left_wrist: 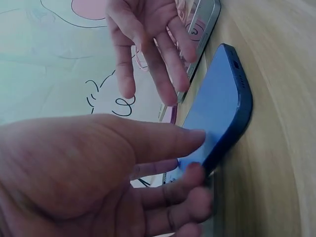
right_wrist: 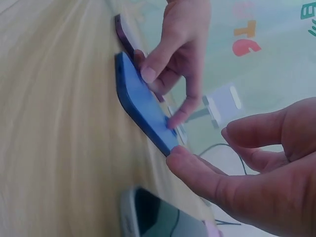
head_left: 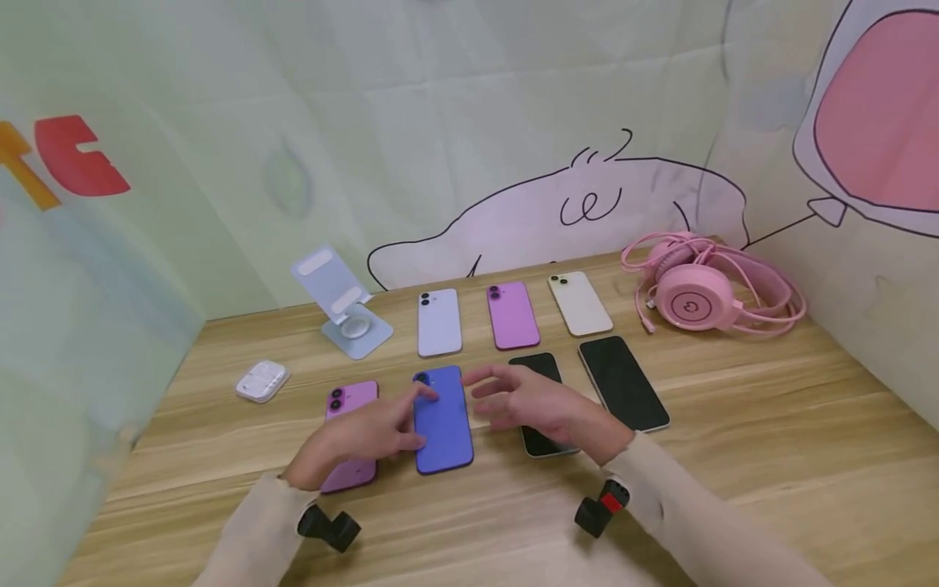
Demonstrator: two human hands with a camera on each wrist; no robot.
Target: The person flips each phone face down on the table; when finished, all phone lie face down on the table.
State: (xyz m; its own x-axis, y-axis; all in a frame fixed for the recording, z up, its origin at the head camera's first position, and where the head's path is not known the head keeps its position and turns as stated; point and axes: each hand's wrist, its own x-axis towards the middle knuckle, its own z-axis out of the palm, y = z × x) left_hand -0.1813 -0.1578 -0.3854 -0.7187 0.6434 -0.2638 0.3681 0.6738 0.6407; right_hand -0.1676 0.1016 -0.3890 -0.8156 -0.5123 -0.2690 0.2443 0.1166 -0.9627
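A blue phone (head_left: 444, 428) lies back up on the wooden table between my hands. My left hand (head_left: 370, 430) comes over its left side, index fingertip near the camera lenses and thumb close to the lower left edge. In the left wrist view, the remaining fingers are loosely bent beside the phone's edge. My right hand (head_left: 533, 399) hovers at the phone's upper right edge, fingers spread and holding nothing. Under the left hand and wrist, a purple phone (head_left: 358, 395) is partly hidden. A dark-screened phone (head_left: 544, 443) is partly covered by my right hand.
Behind are a pale blue phone (head_left: 439, 326), a magenta phone (head_left: 515, 319) and a cream phone (head_left: 582, 306). Another dark-screened phone (head_left: 623, 383) lies right. Pink headphones (head_left: 693, 295), a folding stand (head_left: 330, 281) and boxed white earphones (head_left: 262, 381) surround them.
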